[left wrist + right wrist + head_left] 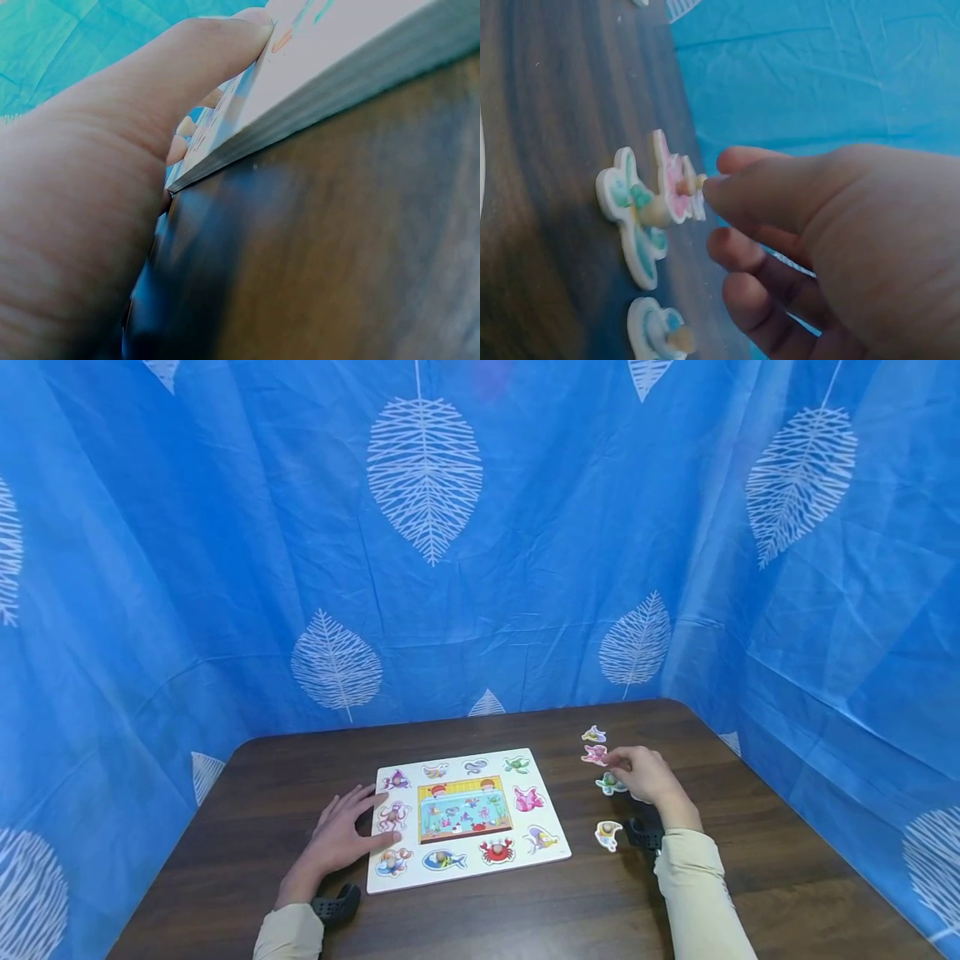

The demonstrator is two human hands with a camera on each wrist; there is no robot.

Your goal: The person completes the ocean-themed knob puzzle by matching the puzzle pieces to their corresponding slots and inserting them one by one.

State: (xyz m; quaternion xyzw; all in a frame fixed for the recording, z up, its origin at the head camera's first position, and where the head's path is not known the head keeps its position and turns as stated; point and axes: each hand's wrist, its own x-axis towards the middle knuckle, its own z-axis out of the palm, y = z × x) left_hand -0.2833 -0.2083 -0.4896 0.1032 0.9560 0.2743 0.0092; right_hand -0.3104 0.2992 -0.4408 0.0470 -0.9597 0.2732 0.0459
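While L hand flat on board, R hand pinches pink piece.

one puzzle board, four loose puzzle pieces, two hands.

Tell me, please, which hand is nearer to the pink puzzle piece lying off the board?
Right. The right hand has its fingertips at the pink puzzle piece, right of the puzzle board. The left hand rests on the board's left edge, far off.

Blue leaf-print curtains, dark table
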